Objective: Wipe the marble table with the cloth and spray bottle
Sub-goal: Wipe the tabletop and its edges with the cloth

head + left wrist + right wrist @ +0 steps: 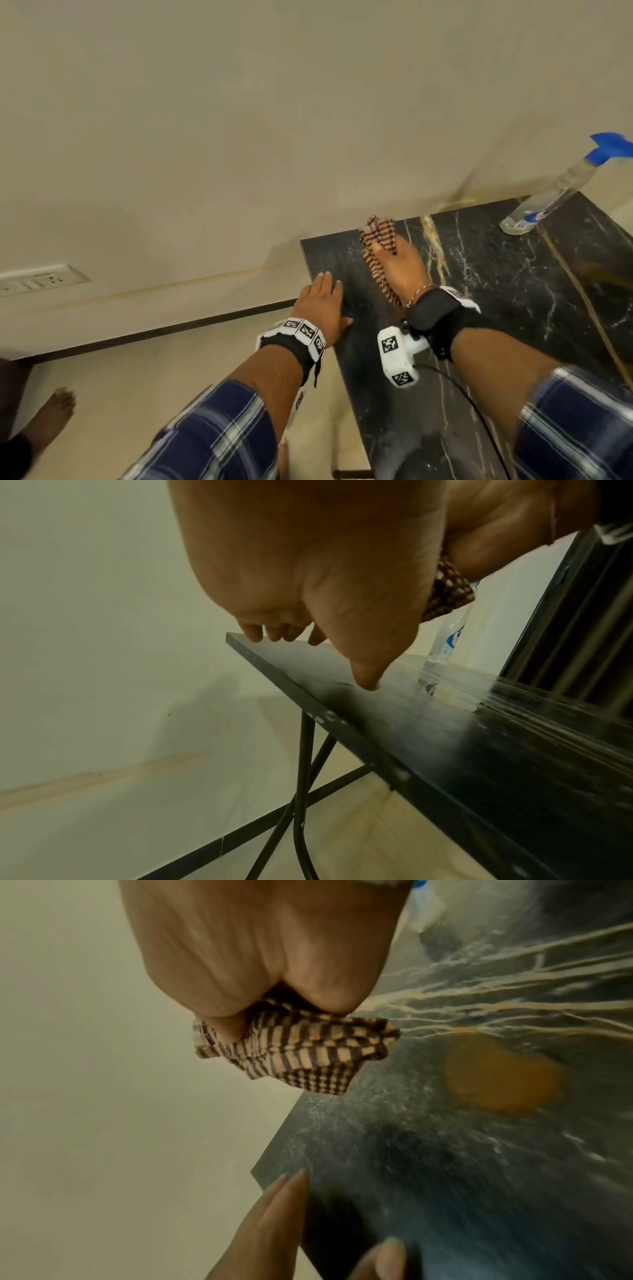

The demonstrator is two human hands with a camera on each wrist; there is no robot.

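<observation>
The black marble table [496, 308] with white and gold veins fills the right of the head view. My right hand [400, 270] grips a bunched brown-and-cream checked cloth [378, 253] [298, 1053] near the table's far left corner, just above or on the top. My left hand [323, 301] [308, 631] lies with straight fingers on the table's left edge [342, 718], thumb on the top. The clear spray bottle [544, 202] [448, 637] with a blue trigger head stands at the far right of the table.
A cream wall [239, 120] runs close behind the table, with a white switch plate [37, 279] low at left. The table stands on thin black metal legs [301, 791] over a beige floor. A bare foot [51, 418] shows at lower left. A cable [462, 394] trails from my right wrist.
</observation>
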